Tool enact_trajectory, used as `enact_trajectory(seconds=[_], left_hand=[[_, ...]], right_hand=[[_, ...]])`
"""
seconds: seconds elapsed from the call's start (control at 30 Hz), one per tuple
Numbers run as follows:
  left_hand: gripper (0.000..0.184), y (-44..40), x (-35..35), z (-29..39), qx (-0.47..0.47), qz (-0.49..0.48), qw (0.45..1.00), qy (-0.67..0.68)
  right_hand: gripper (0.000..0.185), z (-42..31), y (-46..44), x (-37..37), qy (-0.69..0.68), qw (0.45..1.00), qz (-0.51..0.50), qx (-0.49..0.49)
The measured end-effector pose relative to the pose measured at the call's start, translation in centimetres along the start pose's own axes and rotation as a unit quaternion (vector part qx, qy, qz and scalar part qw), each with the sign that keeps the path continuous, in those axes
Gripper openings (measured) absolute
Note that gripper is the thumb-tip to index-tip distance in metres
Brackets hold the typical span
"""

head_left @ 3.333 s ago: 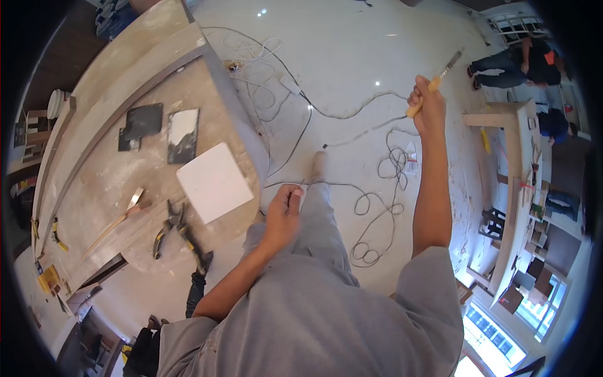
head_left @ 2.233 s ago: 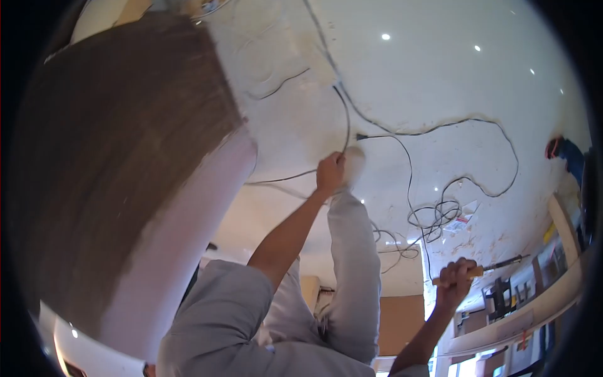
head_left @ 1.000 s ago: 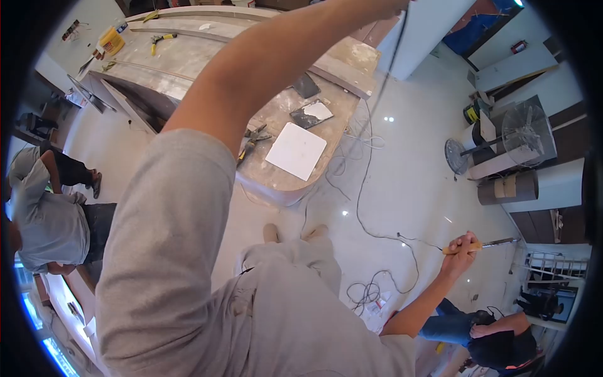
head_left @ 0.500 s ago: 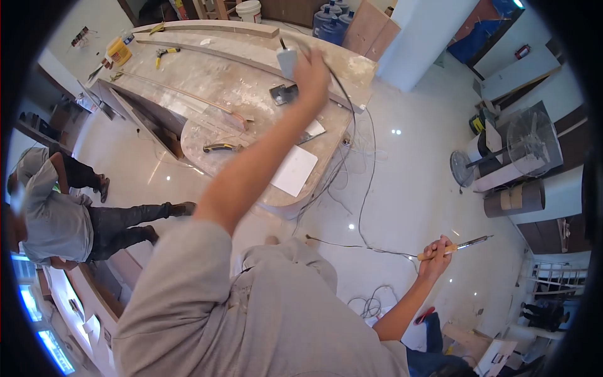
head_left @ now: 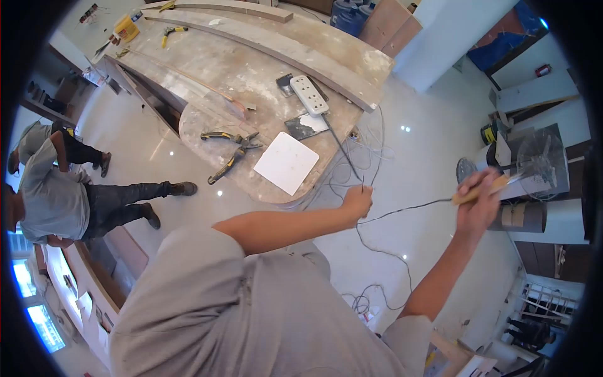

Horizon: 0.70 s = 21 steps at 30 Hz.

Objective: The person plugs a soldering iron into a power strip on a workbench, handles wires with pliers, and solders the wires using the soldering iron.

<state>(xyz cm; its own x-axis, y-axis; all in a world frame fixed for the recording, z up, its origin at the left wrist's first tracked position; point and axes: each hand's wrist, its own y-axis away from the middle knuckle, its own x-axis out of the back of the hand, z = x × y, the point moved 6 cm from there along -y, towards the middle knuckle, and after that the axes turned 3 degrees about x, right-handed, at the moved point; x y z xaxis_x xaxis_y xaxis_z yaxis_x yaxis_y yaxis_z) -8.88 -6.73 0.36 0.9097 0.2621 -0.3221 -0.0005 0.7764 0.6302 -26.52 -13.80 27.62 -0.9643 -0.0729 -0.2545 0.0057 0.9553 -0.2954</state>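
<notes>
My left hand (head_left: 358, 204) is closed round a dark cable just beyond the table's rounded edge. That cable runs up to a white power strip (head_left: 309, 95), which lies on the worktable (head_left: 245, 69) beside dark plates. My right hand (head_left: 478, 198), slightly blurred, grips the yellow handle of a soldering iron (head_left: 502, 182) out to the right; its cord trails left toward my left hand. On the table near me are a white square plate (head_left: 286, 163), a dark plate with white paste (head_left: 306, 125) and yellow-black pliers (head_left: 233, 154).
Long curved boards (head_left: 264, 48) lie along the table's far side. Loose cables (head_left: 370, 301) coil on the floor. A person (head_left: 56, 195) stands at the left, another behind. A fan (head_left: 537, 157) stands at the right, and a pillar (head_left: 440, 44) rises beyond the table.
The power strip has gone from my left hand onto the table. My left hand has come down and right, now on a cable. My right hand has moved up and right with the soldering iron.
</notes>
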Motion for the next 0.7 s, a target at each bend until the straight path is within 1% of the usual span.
enact_trajectory(seconds=[0.03,0.1,0.17,0.2,0.23,0.27,0.3,0.37,0.4,0.43,0.47,0.5,0.53,0.63,0.7], left_hand=[[0.035,2.9,0.8,0.8,0.027,-0.061,0.998,-0.005],[0.039,6.8,4.2,6.6,-0.006,-0.03,0.986,-0.164],[0.043,7.6,8.0,14.9,-0.166,-0.035,0.96,-0.222],[0.042,6.3,10.0,18.3,-0.192,-0.017,0.952,-0.239],[0.041,6.0,11.0,22.0,-0.202,-0.046,0.951,-0.231],[0.043,5.7,11.7,25.0,-0.229,-0.075,0.941,-0.238],[0.046,5.5,12.2,27.7,-0.258,-0.107,0.928,-0.245],[0.053,5.1,13.0,31.9,-0.282,-0.146,0.906,-0.28],[0.062,3.6,13.4,33.2,-0.297,-0.178,0.893,-0.287],[0.074,2.2,13.6,34.3,-0.295,-0.197,0.885,-0.302],[0.08,0.8,13.9,34.9,-0.286,-0.225,0.878,-0.31],[0.086,-0.4,14.3,35.3,-0.275,-0.243,0.874,-0.319],[0.09,-1.4,14.4,35.5,-0.295,-0.253,0.861,-0.329],[0.101,-2.6,14.9,36.0,-0.332,-0.253,0.829,-0.373],[0.107,-2.7,14.5,36.1,-0.341,-0.241,0.811,-0.409]], right_hand=[[0.018,-2.6,-1.4,-2.7,-0.026,0.998,-0.046,0.018],[0.022,-7.5,-4.6,-7.0,-0.07,0.988,-0.128,0.051],[0.022,-12.1,-8.0,-10.5,-0.1,0.972,-0.198,0.082],[0.022,-14.5,-9.8,-12.1,-0.102,0.963,-0.23,0.099],[0.022,-17.0,-12.0,-14.2,-0.092,0.949,-0.285,0.102],[0.023,-19.6,-14.5,-16.8,-0.073,0.924,-0.363,0.091],[0.024,-21.8,-16.0,-19.0,-0.056,0.907,-0.407,0.087],[0.027,-24.2,-17.3,-21.4,0.059,0.934,-0.284,0.207],[0.023,-23.9,-13.9,-24.4,0.094,0.943,-0.14,0.286],[0.022,-24.4,-13.3,-25.5,0.094,0.942,-0.079,0.312],[0.022,-24.9,-12.4,-26.5,0.096,0.938,-0.017,0.334],[0.028,-24.9,-14.6,-26.8,0.059,0.953,-0.036,0.296],[0.036,-24.8,-16.6,-27.2,0.014,0.966,-0.055,0.254],[0.041,-24.5,-19.2,-29.6,0.057,0.97,-0.043,0.233],[0.042,-24.9,-21.1,-31.3,0.077,0.965,-0.07,0.24]])
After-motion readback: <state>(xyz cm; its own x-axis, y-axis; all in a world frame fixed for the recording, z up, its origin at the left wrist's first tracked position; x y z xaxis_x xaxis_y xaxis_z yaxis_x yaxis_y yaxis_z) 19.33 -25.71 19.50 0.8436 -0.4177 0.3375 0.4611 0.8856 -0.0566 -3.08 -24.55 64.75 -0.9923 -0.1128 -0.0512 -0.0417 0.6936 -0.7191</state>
